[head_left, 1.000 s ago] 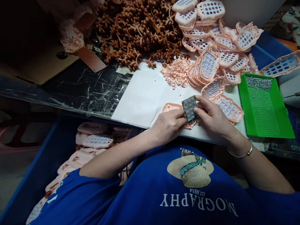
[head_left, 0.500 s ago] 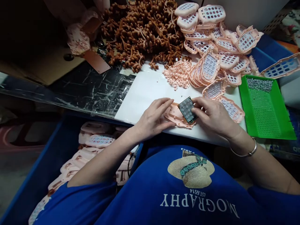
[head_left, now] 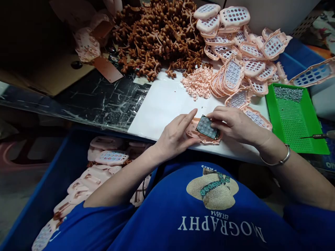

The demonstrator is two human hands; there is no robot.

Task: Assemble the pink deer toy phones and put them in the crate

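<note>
A pink plastic shell half (head_left: 192, 134) lies on the white work surface in front of me, hollow side up. My left hand (head_left: 176, 135) grips its left end, thumb along the near edge and index finger raised at the far side. Over the shell's hollow sits a small circuit board (head_left: 206, 127) with a clear, bumpy rubber keypad on top. My right hand (head_left: 231, 122) has its fingers closed on the board's right side. Whether the board rests fully in the shell, I cannot tell.
Behind are a brown parts heap (head_left: 159, 38), small pink buttons (head_left: 197, 82) and stacked keypad shells (head_left: 232, 75). A green tray (head_left: 293, 118) holds screws; a screwdriver (head_left: 318, 136) reaches over it. A blue bin (head_left: 54, 170) with pink housings stands lower left.
The circuit board has come down and turned flatter over the shell, carried by my right hand. My left hand has shifted slightly right. A screwdriver now shows at the right edge.
</note>
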